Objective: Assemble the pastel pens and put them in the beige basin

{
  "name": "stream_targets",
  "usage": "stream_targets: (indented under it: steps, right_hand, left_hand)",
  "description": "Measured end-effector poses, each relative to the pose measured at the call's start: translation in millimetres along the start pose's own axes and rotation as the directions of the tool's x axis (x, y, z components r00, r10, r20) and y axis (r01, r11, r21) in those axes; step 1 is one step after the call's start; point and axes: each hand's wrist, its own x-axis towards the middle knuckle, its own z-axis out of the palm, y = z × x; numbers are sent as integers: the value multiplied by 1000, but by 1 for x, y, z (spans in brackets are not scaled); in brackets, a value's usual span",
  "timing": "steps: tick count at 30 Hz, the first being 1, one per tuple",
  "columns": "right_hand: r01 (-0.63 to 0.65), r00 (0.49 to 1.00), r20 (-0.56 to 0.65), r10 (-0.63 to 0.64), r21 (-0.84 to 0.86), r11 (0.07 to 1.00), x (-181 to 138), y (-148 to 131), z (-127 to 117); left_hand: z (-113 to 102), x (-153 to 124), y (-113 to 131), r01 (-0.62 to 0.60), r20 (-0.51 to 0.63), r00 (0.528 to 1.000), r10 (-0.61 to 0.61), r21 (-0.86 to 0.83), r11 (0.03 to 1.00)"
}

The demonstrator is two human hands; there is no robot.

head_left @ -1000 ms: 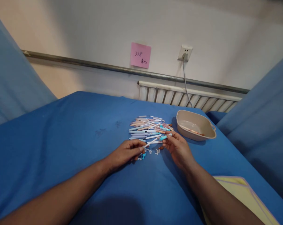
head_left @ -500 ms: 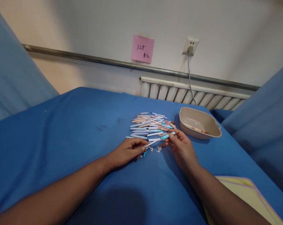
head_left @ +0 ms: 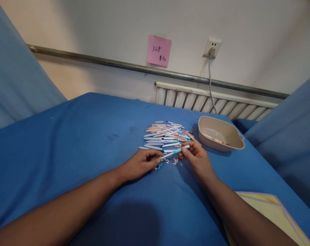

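Above the blue cloth, both hands hold one slim pen part, a white pen refill [head_left: 167, 155] with a turquoise pen section [head_left: 177, 150] on its right end. My left hand [head_left: 142, 164] pinches the white end between thumb and fingers. My right hand [head_left: 198, 160] grips the turquoise end, its thumb on top. Just beyond lies a pile of pen parts [head_left: 155, 139]: pale blue, lilac and peach barrels, white refills and turquoise pieces. Small white clips [head_left: 175, 161] and a turquoise bit [head_left: 159, 166] rest close to my left fingertips.
To the right of the pile stands a beige basin [head_left: 214, 124] with a peach-coloured pen inside. A yellow cloth or folder [head_left: 262, 205] lies at lower right. Behind are a radiator [head_left: 185, 97], a metal rail [head_left: 114, 63] and a plugged-in cable [head_left: 210, 78]. Blue curtains hang at both sides.
My right hand has moved slightly left, closer to my left hand, and the turquoise section sits a little nearer my left fingers. The view has shifted slightly.
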Motion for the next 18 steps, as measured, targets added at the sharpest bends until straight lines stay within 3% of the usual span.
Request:
stream_targets:
  steps: [10, 18]
  right_hand:
    - [-30, 997, 66, 30, 8, 1000, 2, 1, -6]
    - [12, 999, 43, -12, -15, 1000, 0, -5, -3]
  left_hand:
    - [-1, -1, 2, -1, 6, 1000, 1, -20, 1000]
    - [-1, 0, 1, -36, -51, 998, 37, 22, 999]
